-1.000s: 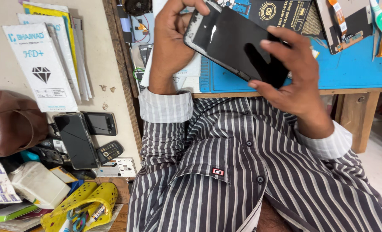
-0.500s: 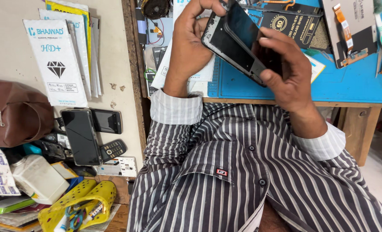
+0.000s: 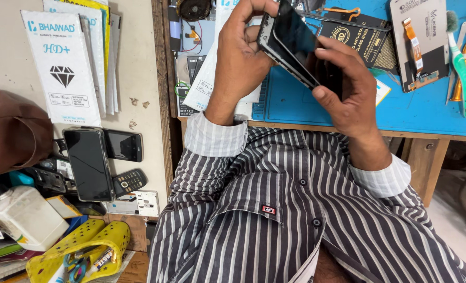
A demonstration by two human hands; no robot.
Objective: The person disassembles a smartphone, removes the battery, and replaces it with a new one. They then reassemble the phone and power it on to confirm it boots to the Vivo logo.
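Note:
I hold a black smartphone (image 3: 295,44) over the blue work mat (image 3: 416,112), tilted so I see it nearly edge-on. Its dark screen panel stands slightly apart from the body along the near edge. My left hand (image 3: 240,57) grips the phone's left end, fingers curled over the top. My right hand (image 3: 348,86) clasps the lower right end, thumb on the glass. Both wrists wear striped shirt cuffs.
On the mat lie a green-handled brush (image 3: 461,63), a grey screen part with an orange flex cable (image 3: 419,42) and a dark flat box (image 3: 361,31). At left are several phones (image 3: 89,162), white packets (image 3: 62,63), a brown bag (image 3: 10,131) and a yellow basket (image 3: 81,251).
The phone has turned from face-up to nearly edge-on and moved up and right. Both hands moved with it, and the screen panel now shows a gap from the body.

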